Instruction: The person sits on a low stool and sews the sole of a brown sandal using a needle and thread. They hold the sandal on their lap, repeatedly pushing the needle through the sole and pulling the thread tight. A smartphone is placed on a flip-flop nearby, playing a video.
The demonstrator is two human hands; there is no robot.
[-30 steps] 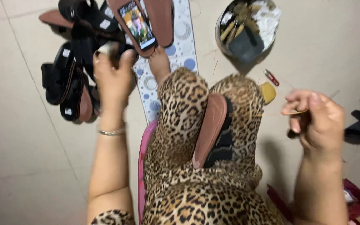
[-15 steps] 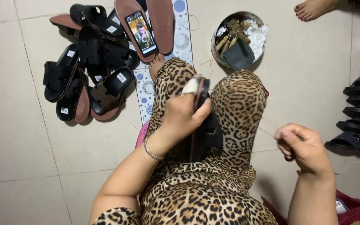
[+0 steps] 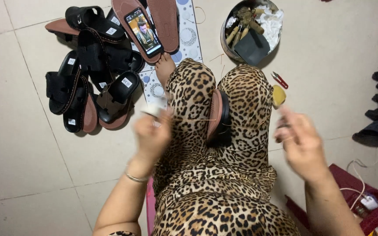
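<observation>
Head view: left hand (image 3: 153,135) and right hand (image 3: 300,139) pinching taut thread (image 3: 195,119) across knee-clamped sandal (image 3: 218,118), bare floor (image 3: 18,144) leftward.

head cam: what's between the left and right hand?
Between left hand and right hand: the sandal clamped edge-up between leopard-print knees, with taut thread running to it. Head view.

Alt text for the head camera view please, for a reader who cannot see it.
Seen from above, a seated person in leopard-print clothing grips a sandal between the knees and pulls a thread taut to either side with the left hand and right hand. A pile of black sandals, a phone and a round metal tin of tools lie on the tiled floor.
</observation>
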